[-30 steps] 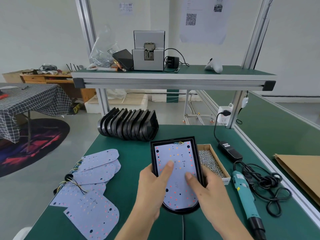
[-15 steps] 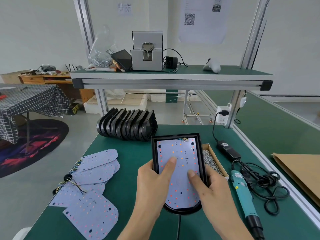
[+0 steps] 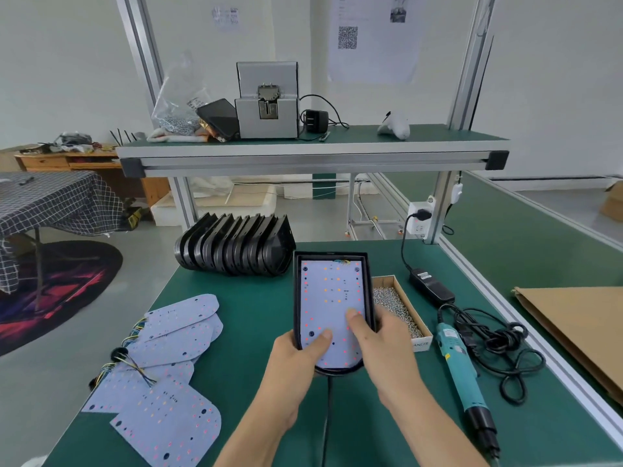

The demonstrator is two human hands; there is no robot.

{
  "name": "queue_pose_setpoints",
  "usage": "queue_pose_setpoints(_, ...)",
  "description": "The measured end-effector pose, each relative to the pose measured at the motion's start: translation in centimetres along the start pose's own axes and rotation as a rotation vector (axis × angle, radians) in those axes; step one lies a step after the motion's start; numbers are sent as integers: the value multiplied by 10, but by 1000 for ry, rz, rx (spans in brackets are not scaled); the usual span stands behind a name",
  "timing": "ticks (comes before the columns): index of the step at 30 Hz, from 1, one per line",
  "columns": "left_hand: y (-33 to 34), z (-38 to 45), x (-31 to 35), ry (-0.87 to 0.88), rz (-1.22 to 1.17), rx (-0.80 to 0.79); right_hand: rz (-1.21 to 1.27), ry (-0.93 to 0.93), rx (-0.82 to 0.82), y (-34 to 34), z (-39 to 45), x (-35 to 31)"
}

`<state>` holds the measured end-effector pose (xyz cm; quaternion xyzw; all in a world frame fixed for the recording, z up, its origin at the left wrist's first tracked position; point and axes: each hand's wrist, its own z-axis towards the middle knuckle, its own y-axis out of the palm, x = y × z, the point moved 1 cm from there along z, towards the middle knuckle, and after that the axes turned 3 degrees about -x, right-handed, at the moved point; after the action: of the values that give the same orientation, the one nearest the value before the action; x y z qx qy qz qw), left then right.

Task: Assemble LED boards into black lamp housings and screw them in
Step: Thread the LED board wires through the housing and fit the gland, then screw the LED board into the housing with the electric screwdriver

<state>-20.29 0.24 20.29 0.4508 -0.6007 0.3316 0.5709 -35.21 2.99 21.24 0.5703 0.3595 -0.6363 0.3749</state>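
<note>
A black lamp housing (image 3: 297, 298) lies on the green table in front of me, a white LED board (image 3: 332, 294) seated inside it. My left hand (image 3: 290, 360) grips the housing's near left edge, thumb pressing on the board. My right hand (image 3: 387, 345) grips the right edge, its thumb also flat on the board. A cable runs from the housing's rounded near end toward me. The fingers under the housing are hidden.
Several empty black housings (image 3: 236, 247) stand stacked behind. Loose LED boards (image 3: 168, 348) with wires lie at the left. A box of screws (image 3: 397, 305) touches the housing's right side. A teal electric screwdriver (image 3: 462, 369), its cable, adapter (image 3: 431, 288) and cardboard (image 3: 573, 332) are at the right.
The housing has shifted slightly away from me and to the right, against the screw box. Both thumbs now sit nearer the board's rounded near end.
</note>
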Motion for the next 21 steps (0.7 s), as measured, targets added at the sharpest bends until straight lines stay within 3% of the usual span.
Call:
queue_pose_setpoints(6,-7,12,-29,-146,80,145,-413,63,-178,-12,-1,30)
queue_pose_setpoints(8,-9,15,-38,-187,116,177,-641,13,-107,-28,-10,40)
queue_pose_setpoints(11,-8,22,-43,-220,191,222,-882,-51,134,-69,-25,41)
queue_pose_setpoints(14,-2,27,-42,-234,279,262,-1218,111,265,-112,-29,42)
queue_pose_setpoints(16,1,30,-42,-239,335,288,-1385,246,239,-130,-28,44)
queue_pose_setpoints(21,15,30,-36,-246,580,301,-1361,353,109,-136,-20,49)
